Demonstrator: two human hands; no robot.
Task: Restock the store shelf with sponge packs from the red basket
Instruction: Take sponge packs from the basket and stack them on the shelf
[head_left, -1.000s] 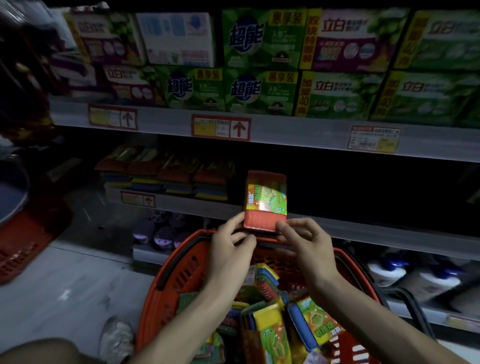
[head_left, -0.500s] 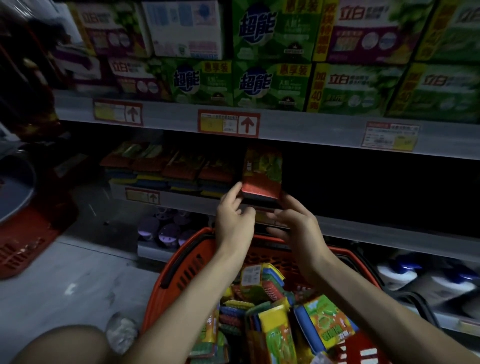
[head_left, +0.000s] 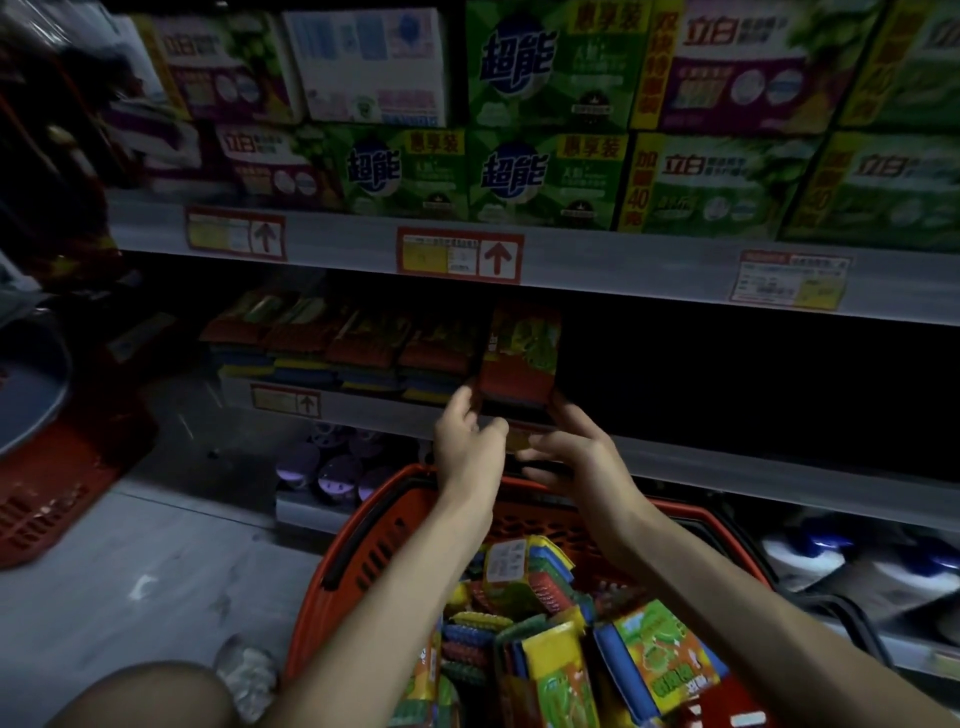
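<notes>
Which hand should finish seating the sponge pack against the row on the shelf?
Right, probably. The right hand grips the sponge pack on its side away from the shelved row, so it can press it leftward. The left hand grips the side facing the row, in the way.

green boxes (head_left: 545, 179) — 超能, 惠享装 | green-yellow boxes (head_left: 727, 182) — 立白, 40 | shelf tag (head_left: 460, 255): red up-arrow

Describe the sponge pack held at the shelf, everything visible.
The sponge pack is a wrapped stack: green-yellow label above, red sponge face below. It stands upright at the front edge of the shelf, right of the row of shelved packs. The left hand holds its lower left edge, the right hand its lower right corner.
</notes>
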